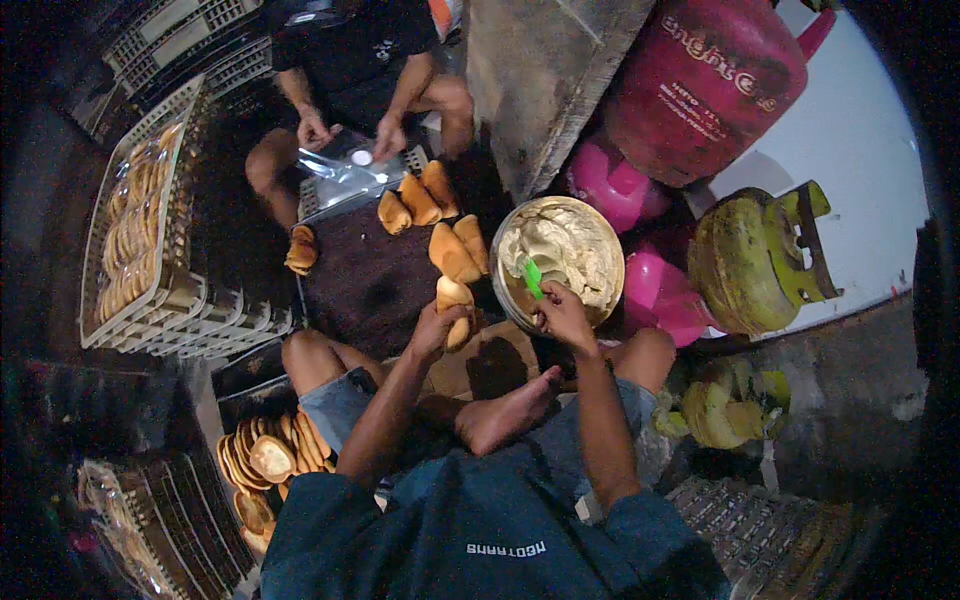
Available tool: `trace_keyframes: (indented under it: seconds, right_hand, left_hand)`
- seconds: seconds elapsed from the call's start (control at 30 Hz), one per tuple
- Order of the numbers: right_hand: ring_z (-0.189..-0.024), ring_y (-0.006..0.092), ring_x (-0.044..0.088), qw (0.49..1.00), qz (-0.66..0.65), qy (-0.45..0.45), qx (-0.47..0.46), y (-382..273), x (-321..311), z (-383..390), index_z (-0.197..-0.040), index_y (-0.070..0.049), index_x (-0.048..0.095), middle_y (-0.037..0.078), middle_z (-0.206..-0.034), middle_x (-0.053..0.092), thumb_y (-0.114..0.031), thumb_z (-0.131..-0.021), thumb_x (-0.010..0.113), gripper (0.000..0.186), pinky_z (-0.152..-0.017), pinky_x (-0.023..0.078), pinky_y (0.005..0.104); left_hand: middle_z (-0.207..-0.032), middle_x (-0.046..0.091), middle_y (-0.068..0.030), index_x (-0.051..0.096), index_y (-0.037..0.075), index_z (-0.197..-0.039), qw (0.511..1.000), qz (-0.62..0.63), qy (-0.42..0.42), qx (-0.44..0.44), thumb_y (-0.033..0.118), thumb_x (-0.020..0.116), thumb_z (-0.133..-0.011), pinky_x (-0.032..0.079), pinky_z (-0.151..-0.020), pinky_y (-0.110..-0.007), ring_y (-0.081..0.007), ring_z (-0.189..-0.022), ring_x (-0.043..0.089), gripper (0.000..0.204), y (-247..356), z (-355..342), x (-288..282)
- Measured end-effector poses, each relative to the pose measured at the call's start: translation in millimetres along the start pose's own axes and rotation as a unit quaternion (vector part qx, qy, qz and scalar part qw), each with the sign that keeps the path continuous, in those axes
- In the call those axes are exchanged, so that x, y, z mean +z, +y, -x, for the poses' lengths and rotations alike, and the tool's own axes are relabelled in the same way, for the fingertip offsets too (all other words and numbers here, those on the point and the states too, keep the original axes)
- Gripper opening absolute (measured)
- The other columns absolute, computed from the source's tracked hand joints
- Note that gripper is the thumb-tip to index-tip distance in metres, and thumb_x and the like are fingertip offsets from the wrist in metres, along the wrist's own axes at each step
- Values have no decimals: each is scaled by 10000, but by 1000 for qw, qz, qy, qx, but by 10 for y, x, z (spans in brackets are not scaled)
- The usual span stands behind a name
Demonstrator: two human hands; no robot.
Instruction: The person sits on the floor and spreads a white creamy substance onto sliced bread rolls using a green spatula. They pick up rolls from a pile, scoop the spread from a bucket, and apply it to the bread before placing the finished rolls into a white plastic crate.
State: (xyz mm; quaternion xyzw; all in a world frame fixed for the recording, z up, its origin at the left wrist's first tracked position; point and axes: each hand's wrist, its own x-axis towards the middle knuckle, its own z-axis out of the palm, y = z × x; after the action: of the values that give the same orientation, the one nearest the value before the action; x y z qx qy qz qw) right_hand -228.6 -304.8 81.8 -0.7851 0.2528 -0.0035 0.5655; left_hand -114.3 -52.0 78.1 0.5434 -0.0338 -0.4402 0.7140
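My left hand (pixel 432 328) is closed around an opened golden bread bun (pixel 455 295), beside the bucket. A green spatula (pixel 533 274) is gripped in my right hand (pixel 563 315), its blade against the pale cream (pixel 575 245) in a round bucket (pixel 503 290). Just beyond my left hand, several folded buns (pixel 452 252) lie along the right side of a dark board (pixel 355 275). Another bun (pixel 301 250) sits at that board's left edge.
Across from me a person's hands (pixel 388 138) hold a clear plastic bag (pixel 345 165). At left stands a crate (pixel 185 300) of packed bread. More bread rounds (pixel 270 458) lie by my left knee. Pink gas cylinders (pixel 720 90) and a green one (pixel 745 260) stand at right.
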Motion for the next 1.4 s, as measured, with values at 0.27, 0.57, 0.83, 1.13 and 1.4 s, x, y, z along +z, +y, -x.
trace_keyframes:
  seconds: [0.27, 0.57, 0.83, 1.13, 1.4]
  right_hand:
    - [-971, 340, 668, 978, 130, -19, -159, -621, 181, 371, -1182, -93, 634, 173, -1074, 691, -163, -871, 651, 319, -843, 524, 386]
    - [-778, 316, 598, 833, 427, -38, -351, -677, 541, 376, -1244, -228, 645, 110, -865, 554, -208, -820, 692, 426, -687, 510, 422]
    - [-750, 321, 636, 815, 447, 52, -365, -590, 616, 372, -1268, -227, 605, 136, -949, 584, -301, -807, 691, 475, -616, 530, 450]
    - [-790, 320, 631, 788, 539, 0, -297, -709, 530, 528, -1239, -232, 639, 126, -954, 585, -197, -773, 694, 471, -667, 522, 445]
    - [-766, 347, 587, 900, 338, 92, -260, -623, 114, 483, -1185, -170, 677, 144, -835, 537, -107, -768, 684, 422, -687, 492, 455]
  left_hand:
    - [-1317, 554, -157, 455, 57, -1384, 941, 331, -57, -46, 742, 377, -904, 466, -1007, -508, -336, -1171, 580, 841, 210, 339, -90]
    - [-1066, 639, -130, 590, 90, -1141, 956, 283, -57, -51, 511, 599, -925, 565, -813, -447, -275, -951, 658, 473, -26, 118, -341]
    - [-1147, 647, -124, 491, 11, -1306, 952, 304, -23, 3, 449, 594, -948, 532, -934, -414, -261, -1051, 645, 575, -42, 187, -245]
    - [-1125, 667, -149, 533, -9, -1237, 965, 242, 81, 51, 276, 647, -933, 544, -908, -347, -239, -1015, 667, 432, -130, 20, -588]
    - [-1128, 620, -136, 472, 40, -1281, 941, 274, 156, 118, 145, 610, -872, 551, -839, -426, -298, -990, 651, 444, 241, -239, -1059]
